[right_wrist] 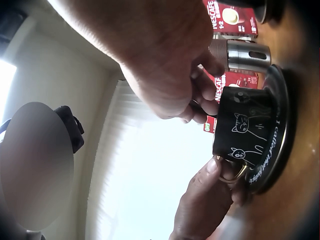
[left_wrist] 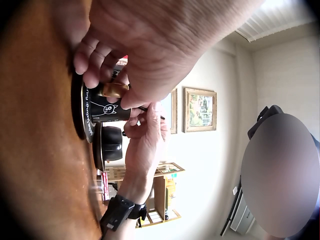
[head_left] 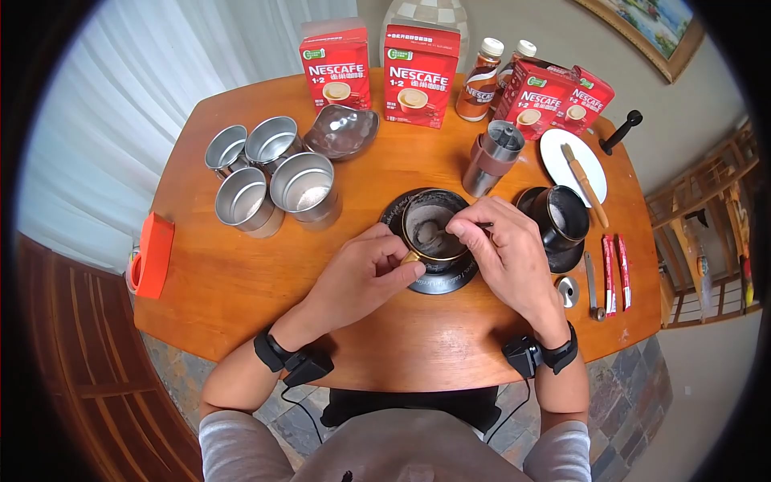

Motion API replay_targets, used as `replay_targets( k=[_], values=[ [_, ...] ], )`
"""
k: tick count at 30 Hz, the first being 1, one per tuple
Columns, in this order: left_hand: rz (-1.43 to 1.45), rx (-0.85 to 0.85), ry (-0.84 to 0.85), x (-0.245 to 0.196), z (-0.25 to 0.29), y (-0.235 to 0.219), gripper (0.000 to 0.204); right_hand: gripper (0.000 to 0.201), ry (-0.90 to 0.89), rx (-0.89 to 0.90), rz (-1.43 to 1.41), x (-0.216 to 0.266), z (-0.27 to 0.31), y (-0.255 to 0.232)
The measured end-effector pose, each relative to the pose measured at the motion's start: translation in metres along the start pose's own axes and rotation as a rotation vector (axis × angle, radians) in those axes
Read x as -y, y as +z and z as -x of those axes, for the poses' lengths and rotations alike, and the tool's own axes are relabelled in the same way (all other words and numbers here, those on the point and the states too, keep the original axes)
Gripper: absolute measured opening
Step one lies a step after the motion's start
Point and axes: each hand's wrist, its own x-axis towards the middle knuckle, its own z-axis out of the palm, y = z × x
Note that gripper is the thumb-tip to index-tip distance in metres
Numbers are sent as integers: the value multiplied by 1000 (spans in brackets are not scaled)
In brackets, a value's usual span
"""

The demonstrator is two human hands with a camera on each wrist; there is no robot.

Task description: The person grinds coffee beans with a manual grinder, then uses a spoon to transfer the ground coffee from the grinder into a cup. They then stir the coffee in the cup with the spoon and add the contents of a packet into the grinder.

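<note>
While reaching in over the near edge of the table (head_left: 385, 345), grips the gold handle (head_left: 411, 257) of a black cup (head_left: 413, 227) with the curled fingers and thumb of the left hand (head_left: 365, 269), wrist angled inward. Arches the right hand (head_left: 510, 249) above the cup's right side, pinching a spoon (head_left: 431, 234) between thumb and fingers, head down in the cup. Stands on a black saucer (head_left: 450, 285), around the middle of the table. From both wrists, shows white cat drawings (right_wrist: 242, 122) on the cup's outer wall, hidden from the head view; only from the head, shows the pale contents, screened elsewhere by that wall. From the left wrist, covers part of the cup with the left hand itself. Towards the far left corner, holds four metal cups (head_left: 309, 210) and a dark dish (head_left: 343, 132); along the far edge, red boxes (head_left: 418, 76) and bottles (head_left: 479, 80). Beyond the saucer, bears a grinder (head_left: 492, 157); towards the right edge, a white plate (head_left: 562, 157) under a brush (head_left: 585, 181), and red sachets (head_left: 624, 273).
</note>
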Motion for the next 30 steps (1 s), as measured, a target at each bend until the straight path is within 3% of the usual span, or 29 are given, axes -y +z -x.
replay_targets(
  k=[5, 8, 11, 14, 18, 21, 25, 29, 30],
  values=[
    [23, -7, 9, 0, -1, 1, 19, 14, 84, 13, -71, 1, 1, -1],
    [24, -5, 3, 1, -1, 1, 20, 15, 144, -17, 31, 1, -1, -4],
    [15, -4, -7, -2, 0, 0, 20, 15, 135, 69, -103, 3, 1, -6],
    [4, 2, -12, -1, 0, 0, 20, 15, 66, 6, -52, -2, 2, 2],
    [19, -6, 1, 0, 0, 1, 20, 15, 147, 1, -8, -2, 0, -6],
    [26, -6, -5, -1, 0, 1, 20, 15, 42, 73, -104, -1, 1, -3],
    [9, 3, -13, -2, 0, 0, 19, 17, 41, -57, 57, 0, -1, 0],
    [31, 2, -13, 2, -1, 1, 18, 17, 213, 54, -104, 1, 0, -10],
    [26, 5, -31, -1, 0, 0, 18, 16, 158, 61, -109, 3, 1, -7]
  ],
)
